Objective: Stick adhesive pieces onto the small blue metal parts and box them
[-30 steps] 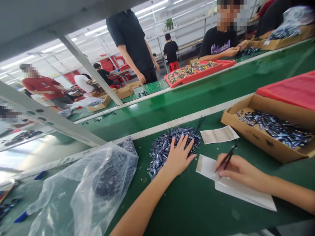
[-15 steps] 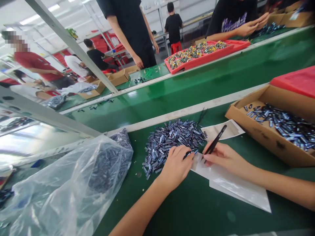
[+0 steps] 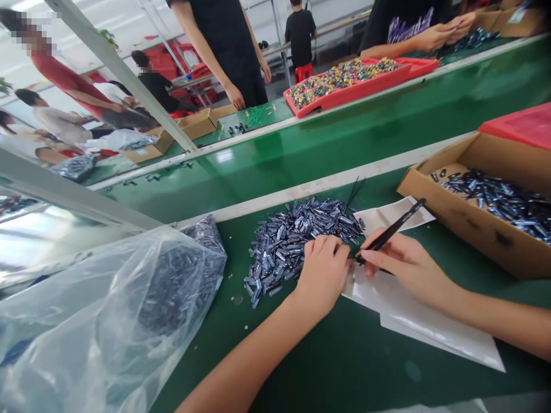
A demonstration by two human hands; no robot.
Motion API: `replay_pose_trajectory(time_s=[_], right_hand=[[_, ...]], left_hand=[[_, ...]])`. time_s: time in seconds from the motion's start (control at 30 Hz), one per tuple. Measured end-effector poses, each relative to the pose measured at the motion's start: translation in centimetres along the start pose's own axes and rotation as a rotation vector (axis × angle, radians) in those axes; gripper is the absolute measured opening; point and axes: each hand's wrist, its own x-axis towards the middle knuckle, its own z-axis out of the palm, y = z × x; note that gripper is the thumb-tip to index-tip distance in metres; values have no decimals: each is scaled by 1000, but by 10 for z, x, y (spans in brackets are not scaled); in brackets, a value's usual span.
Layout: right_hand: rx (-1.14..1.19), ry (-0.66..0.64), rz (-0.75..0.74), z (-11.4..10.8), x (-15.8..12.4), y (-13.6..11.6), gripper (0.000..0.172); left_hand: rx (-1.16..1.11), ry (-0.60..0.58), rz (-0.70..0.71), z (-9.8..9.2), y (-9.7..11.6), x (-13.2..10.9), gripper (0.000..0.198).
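Observation:
Black tweezers (image 3: 394,228) are gripped in my right hand (image 3: 398,258), their tips down by my left fingertips. My left hand (image 3: 325,272) is closed at the right front edge of a pile of small dark-blue shiny parts (image 3: 282,244); what its fingertips pinch is mostly hidden, though it was a small dark-blue part a moment ago. Beneath my right hand lie white backing sheets (image 3: 439,332). Another sheet (image 3: 394,211) with a greyish middle lies behind my right hand, and one small part rests at its left end.
At right stands a cardboard box (image 3: 469,229) of similar parts, with a red tray (image 3: 520,126) behind it. A clear plastic bag (image 3: 107,310) of parts lies at left. Across the green bench is a red tray of colourful pieces (image 3: 344,86). Several people are beyond.
The tweezers have tilted lower to the right, and their tips have come to my left fingertips. The small part in my left hand has gone out of sight. The whole view has shifted slightly.

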Motion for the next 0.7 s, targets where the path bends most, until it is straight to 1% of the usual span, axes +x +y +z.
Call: replay_pose_trajectory(time_s=[0.03, 0.1, 0.17, 0.2, 0.3, 0.37, 0.47, 0.53, 0.6, 0.63, 0.7], right_hand=[[8, 33, -10, 0, -1, 3, 16], [71, 92, -11, -2, -1, 9, 15], [169, 116, 7, -5, 0, 14, 15], [212, 118, 23, -6, 1, 16, 15], [284, 135, 44, -7, 3, 19, 18], [296, 163, 44, -6, 3, 20, 22], [281, 166, 61, -3, 5, 19, 28], [284, 129, 79, 0, 7, 18, 35], [324, 109, 107, 1, 10, 18, 38], [338, 72, 120, 1, 11, 17, 37], [374, 63, 119, 1, 10, 18, 35]], left_hand=[[-16, -17, 23, 0, -1, 2, 17], [-46, -40, 99, -1, -6, 5, 27], [-49, -69, 174, -3, -12, 7, 37], [-43, -86, 198, -4, -15, 8, 38], [-26, -117, 217, -7, -17, 11, 32], [-23, -118, 222, -9, -15, 12, 26], [-5, -124, 229, -10, -13, 13, 18], [6, -132, 229, -4, -16, 13, 12], [-11, -118, 209, 7, -22, 15, 9], [-33, -101, 180, 13, -25, 16, 8], [-134, -61, 77, 23, -31, 16, 5]])
